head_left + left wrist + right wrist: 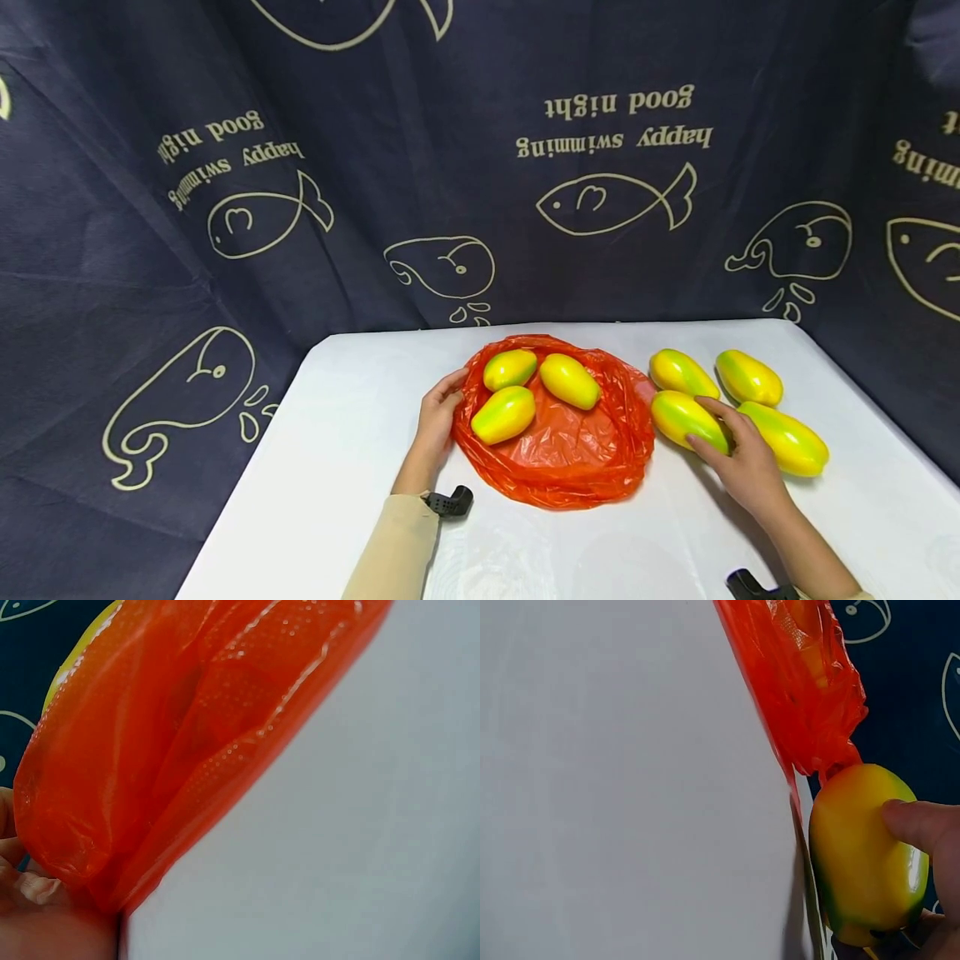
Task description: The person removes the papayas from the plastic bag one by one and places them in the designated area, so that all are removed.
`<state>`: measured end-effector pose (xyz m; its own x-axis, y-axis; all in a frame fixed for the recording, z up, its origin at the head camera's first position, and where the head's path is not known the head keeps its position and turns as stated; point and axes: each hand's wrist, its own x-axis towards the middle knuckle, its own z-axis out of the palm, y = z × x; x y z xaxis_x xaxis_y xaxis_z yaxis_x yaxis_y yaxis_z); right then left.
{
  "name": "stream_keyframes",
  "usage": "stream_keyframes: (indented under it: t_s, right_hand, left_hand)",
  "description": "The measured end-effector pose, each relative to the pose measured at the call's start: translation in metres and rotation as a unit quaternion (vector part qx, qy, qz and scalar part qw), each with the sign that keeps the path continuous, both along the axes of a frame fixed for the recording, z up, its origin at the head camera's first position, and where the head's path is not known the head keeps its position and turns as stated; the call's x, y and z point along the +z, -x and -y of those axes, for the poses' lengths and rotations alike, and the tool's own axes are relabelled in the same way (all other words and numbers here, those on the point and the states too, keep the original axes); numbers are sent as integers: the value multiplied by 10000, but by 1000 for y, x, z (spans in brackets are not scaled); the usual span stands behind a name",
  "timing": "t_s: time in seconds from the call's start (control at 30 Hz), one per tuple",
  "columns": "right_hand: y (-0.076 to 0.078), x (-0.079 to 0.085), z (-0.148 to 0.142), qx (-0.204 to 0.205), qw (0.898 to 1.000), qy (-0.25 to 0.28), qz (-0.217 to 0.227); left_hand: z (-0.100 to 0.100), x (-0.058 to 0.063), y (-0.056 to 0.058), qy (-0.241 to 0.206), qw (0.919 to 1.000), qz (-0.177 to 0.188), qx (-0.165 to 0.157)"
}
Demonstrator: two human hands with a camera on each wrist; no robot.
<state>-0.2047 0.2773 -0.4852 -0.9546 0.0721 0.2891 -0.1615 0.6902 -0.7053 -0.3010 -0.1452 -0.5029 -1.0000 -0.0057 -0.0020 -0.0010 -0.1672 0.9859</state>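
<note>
A red plastic bag (pixel 562 433) lies spread with its mouth upward, and three yellow-green papayas (pixel 504 415) rest inside. At its left rim my left hand (pixel 437 417) holds the bag's edge; in the left wrist view the film (pixel 187 750) bunches beside the fingers. My right hand (pixel 742 458) grips another papaya (pixel 684 417) just right of the bag, thumb on the near side and fingers over the far side. The right wrist view shows the thumb pressed on this papaya (pixel 866 847).
Three more papayas lie by the right hand: one behind (pixel 682 372), one at the back right (pixel 748 379) and one under the wrist side (pixel 787 440). The white table (pixel 360 400) ends at a dark printed cloth (pixel 465 167).
</note>
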Motion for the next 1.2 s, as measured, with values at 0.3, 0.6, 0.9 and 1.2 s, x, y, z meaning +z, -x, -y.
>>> stream_keyframes:
  t_s: [0.3,0.6,0.9,1.2]
  right_hand:
    - [-2,-3,-2,-94,9997,-189,-92]
    - [-6,-2,0,-631,9958,-638,-171]
    - [-11,-2,2,-920,9932,-654,-277]
    - [-10,-3,1,-1086,9916,-653,-252]
  left_hand:
    - [0,-2,1,16,10000,-14,8]
    - [0,-1,0,-28,10000,32,26]
    - [1,-3,1,-17,10000,19,-29]
    - [1,-3,1,0,10000,-13,-16]
